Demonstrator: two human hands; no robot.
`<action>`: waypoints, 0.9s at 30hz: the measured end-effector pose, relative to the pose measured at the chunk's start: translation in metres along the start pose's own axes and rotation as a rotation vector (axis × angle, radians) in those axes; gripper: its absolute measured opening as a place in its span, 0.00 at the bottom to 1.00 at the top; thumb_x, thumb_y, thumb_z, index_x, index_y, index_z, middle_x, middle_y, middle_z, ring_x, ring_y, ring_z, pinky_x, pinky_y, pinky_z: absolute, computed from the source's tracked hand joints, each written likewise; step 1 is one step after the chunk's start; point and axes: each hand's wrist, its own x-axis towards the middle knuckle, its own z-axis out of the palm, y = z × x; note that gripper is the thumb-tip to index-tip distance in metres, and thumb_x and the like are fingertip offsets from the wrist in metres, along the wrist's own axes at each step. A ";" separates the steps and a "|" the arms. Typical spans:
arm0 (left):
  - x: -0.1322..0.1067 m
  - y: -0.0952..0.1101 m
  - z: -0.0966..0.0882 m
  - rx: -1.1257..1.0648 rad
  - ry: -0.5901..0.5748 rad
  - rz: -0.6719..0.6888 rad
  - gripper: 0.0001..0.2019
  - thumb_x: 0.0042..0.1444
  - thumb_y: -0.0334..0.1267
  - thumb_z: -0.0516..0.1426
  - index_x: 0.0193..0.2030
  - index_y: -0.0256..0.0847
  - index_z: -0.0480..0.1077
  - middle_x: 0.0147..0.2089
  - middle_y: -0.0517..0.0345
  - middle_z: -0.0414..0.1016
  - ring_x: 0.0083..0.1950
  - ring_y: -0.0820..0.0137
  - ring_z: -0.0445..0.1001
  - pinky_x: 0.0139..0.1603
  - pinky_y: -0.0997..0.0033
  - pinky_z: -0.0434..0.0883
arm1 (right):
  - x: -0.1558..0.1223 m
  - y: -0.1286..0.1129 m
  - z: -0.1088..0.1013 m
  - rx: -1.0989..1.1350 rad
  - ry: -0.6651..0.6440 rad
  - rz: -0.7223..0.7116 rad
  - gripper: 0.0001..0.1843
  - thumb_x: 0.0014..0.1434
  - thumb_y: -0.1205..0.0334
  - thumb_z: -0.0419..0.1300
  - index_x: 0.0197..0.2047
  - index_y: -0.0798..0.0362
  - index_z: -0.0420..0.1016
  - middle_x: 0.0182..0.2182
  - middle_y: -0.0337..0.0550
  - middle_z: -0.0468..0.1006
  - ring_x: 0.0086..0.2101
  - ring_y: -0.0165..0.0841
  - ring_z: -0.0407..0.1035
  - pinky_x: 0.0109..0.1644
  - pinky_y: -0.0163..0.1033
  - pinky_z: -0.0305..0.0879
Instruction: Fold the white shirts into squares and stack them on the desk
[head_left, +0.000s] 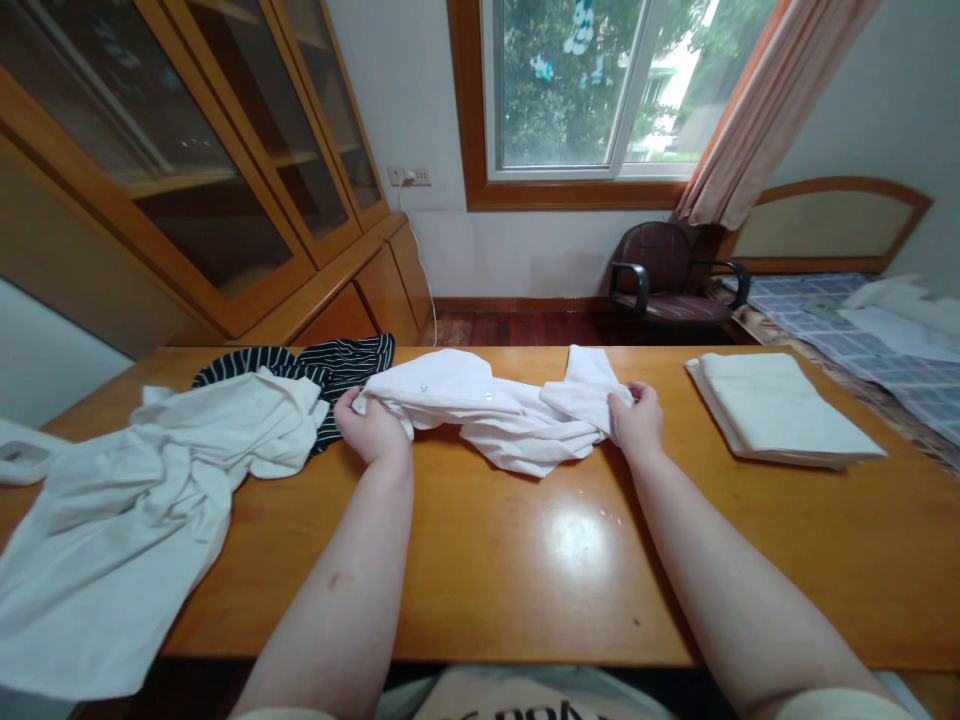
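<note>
A white buttoned shirt (517, 405) lies bunched lengthwise across the far middle of the table, two buttons showing on it. My left hand (373, 425) grips its left end, fingers closed on the cloth. At the other end, by what looks like the collar or a sleeve, my right hand (636, 415) pinches the fabric between thumb and fingers. The shirt's middle sags onto the tabletop between both hands. Just left of my left hand lies a crumpled white cloth garment (150, 490), partly over a black striped garment (349, 365).
A folded stack of white cloth (780, 405) sits on the right of the wooden table (525, 590). A white plastic object (26, 450) is at the left edge. Beyond stand a glass-door cabinet (225, 150), an armchair (664, 270) and a bed (847, 320).
</note>
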 end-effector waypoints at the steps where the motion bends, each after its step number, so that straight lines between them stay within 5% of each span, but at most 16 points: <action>1: -0.004 0.004 -0.003 0.037 -0.004 0.120 0.16 0.52 0.36 0.53 0.49 0.39 0.66 0.52 0.49 0.69 0.56 0.64 0.66 0.61 0.60 0.60 | -0.003 -0.003 -0.001 -0.030 0.005 -0.089 0.22 0.47 0.55 0.61 0.45 0.56 0.72 0.42 0.53 0.76 0.44 0.44 0.67 0.52 0.50 0.60; 4: -0.023 0.021 -0.014 0.144 -0.182 0.503 0.19 0.54 0.37 0.53 0.53 0.39 0.67 0.62 0.45 0.62 0.66 0.59 0.56 0.67 0.56 0.50 | -0.014 -0.018 -0.005 -0.019 -0.166 -0.413 0.19 0.54 0.55 0.57 0.48 0.51 0.72 0.47 0.50 0.74 0.50 0.43 0.65 0.58 0.51 0.54; 7: -0.044 0.035 -0.018 0.263 -0.545 0.781 0.23 0.51 0.41 0.57 0.55 0.44 0.68 0.65 0.47 0.60 0.68 0.54 0.51 0.68 0.48 0.42 | -0.025 -0.032 -0.008 0.015 -0.592 -0.651 0.19 0.55 0.51 0.58 0.48 0.47 0.74 0.48 0.46 0.76 0.50 0.42 0.66 0.59 0.50 0.53; 11: -0.056 0.035 -0.013 0.393 -0.888 0.932 0.21 0.50 0.36 0.57 0.53 0.50 0.70 0.63 0.54 0.64 0.69 0.52 0.48 0.67 0.40 0.32 | -0.032 -0.039 -0.005 -0.117 -0.939 -0.697 0.22 0.51 0.44 0.61 0.44 0.47 0.78 0.34 0.44 0.79 0.38 0.40 0.70 0.47 0.44 0.62; 14: -0.052 0.027 -0.008 0.412 -1.005 0.906 0.21 0.49 0.28 0.51 0.48 0.49 0.72 0.54 0.56 0.74 0.66 0.58 0.56 0.67 0.40 0.33 | -0.034 -0.039 -0.004 -0.196 -0.983 -0.622 0.21 0.58 0.43 0.53 0.38 0.48 0.80 0.27 0.41 0.78 0.30 0.35 0.69 0.37 0.38 0.61; 19: -0.048 0.023 -0.008 0.392 -0.947 0.814 0.19 0.48 0.27 0.47 0.44 0.43 0.71 0.45 0.53 0.76 0.51 0.62 0.71 0.66 0.51 0.48 | -0.037 -0.037 -0.002 -0.289 -0.895 -0.417 0.27 0.62 0.43 0.45 0.26 0.48 0.77 0.21 0.41 0.76 0.25 0.35 0.67 0.30 0.37 0.57; 23: -0.047 0.025 -0.012 0.274 -0.878 0.774 0.12 0.50 0.32 0.47 0.36 0.42 0.70 0.35 0.53 0.75 0.41 0.61 0.71 0.55 0.59 0.63 | -0.037 -0.037 0.001 -0.326 -0.764 -0.281 0.22 0.60 0.43 0.50 0.34 0.47 0.80 0.31 0.45 0.80 0.32 0.40 0.72 0.35 0.40 0.61; 27: -0.044 0.025 -0.015 0.262 -0.853 0.664 0.09 0.51 0.33 0.48 0.29 0.43 0.68 0.30 0.56 0.73 0.36 0.63 0.71 0.41 0.67 0.66 | -0.035 -0.040 -0.001 -0.588 -0.733 -0.205 0.25 0.53 0.39 0.56 0.40 0.51 0.79 0.37 0.53 0.80 0.38 0.46 0.73 0.39 0.43 0.62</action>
